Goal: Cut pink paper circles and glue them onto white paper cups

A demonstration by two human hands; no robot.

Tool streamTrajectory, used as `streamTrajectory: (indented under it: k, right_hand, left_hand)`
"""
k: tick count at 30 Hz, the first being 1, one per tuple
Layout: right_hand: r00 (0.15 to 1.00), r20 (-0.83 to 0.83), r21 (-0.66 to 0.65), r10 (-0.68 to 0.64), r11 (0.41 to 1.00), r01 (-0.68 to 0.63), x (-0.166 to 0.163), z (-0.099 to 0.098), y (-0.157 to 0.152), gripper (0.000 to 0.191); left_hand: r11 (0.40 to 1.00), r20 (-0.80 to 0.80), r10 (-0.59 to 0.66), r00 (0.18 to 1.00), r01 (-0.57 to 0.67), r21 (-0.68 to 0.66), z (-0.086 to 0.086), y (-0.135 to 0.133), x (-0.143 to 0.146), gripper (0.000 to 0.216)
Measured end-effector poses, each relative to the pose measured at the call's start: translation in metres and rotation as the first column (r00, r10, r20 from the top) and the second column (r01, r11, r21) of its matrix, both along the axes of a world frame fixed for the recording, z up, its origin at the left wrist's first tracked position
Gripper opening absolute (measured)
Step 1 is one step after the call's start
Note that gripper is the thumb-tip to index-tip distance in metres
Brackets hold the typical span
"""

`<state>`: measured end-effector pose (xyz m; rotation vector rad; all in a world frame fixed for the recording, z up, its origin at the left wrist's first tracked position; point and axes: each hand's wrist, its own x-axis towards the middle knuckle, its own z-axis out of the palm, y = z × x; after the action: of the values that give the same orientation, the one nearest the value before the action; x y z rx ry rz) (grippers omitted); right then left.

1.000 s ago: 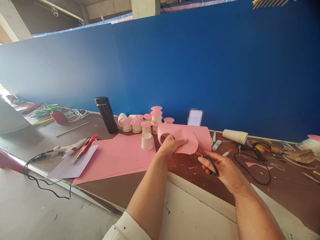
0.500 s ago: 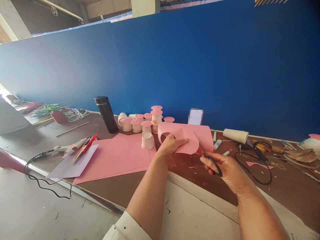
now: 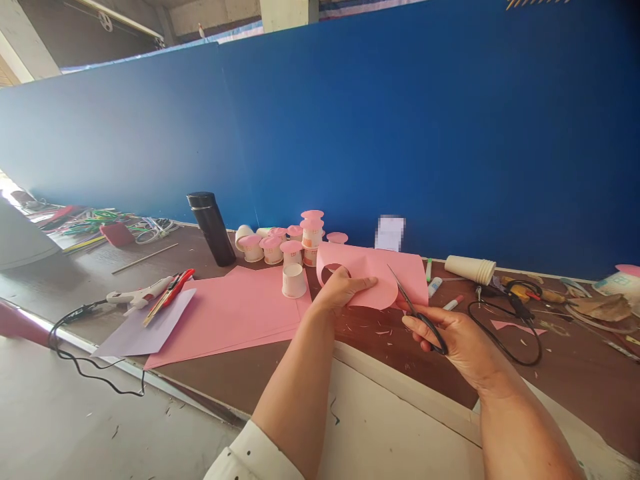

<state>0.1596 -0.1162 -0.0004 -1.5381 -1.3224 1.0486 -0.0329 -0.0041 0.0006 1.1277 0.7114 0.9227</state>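
Observation:
My left hand (image 3: pixel 346 288) pinches a pink sheet of paper (image 3: pixel 373 263), its thumb lying on top and the fingers hidden beneath. The sheet is bent into a curl and has a rounded hole at its left. My right hand (image 3: pixel 445 327) is closed around the dark handles of a pair of scissors (image 3: pixel 417 312). The blades lie against the paper and point up and to the left, along its cut curved edge. A white paper cup (image 3: pixel 294 281) stands just left of my left hand.
Larger pink sheets (image 3: pixel 225 310) lie at the left, with a utility knife (image 3: pixel 169 297) and a glue gun (image 3: pixel 137 295). Behind stand a black flask (image 3: pixel 211 228) and several cups with pink tops (image 3: pixel 273 248). Stacked cups (image 3: pixel 470 269) and a black cable (image 3: pixel 530 363) lie right.
My right hand and the scissor handles have shifted slightly to the right. The left hand keeps its hold on the paper; the camera view has moved a little.

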Motion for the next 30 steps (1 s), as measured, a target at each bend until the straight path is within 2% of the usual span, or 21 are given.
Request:
streamTrajectory:
  k: [17,30]
  right_hand:
    - [0.999,0.034,0.003,0.021,1.000,-0.021,0.003,0.002,-0.003,0.050]
    - [0.999,0.040,-0.032,0.034,0.999,-0.032,0.009,0.000,-0.003,0.054]
  left_hand:
    - [0.999,-0.080,-0.029,0.996,0.032,0.033,-0.006,0.005,-0.002,0.046]
    - [1.000,-0.153,0.012,0.988,-0.015,-0.019,0.000,0.003,-0.004,0.050]
